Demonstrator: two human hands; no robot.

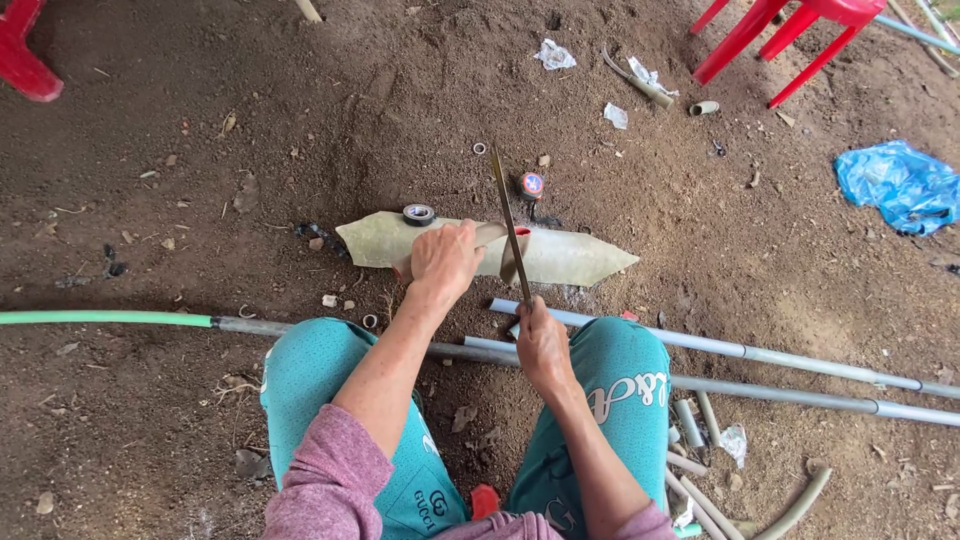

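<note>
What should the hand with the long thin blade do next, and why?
Probably draw the long thin metal saw blade back in a short stroke: the right hand grips its near end, it lies across the short grey plastic pipe piece, and the left hand pins that piece down.

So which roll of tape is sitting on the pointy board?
The black roll of tape. It rests on the top edge of the pale pointed board, just left of the left hand. The other roll, red and blue, lies apart on the dirt.
</note>
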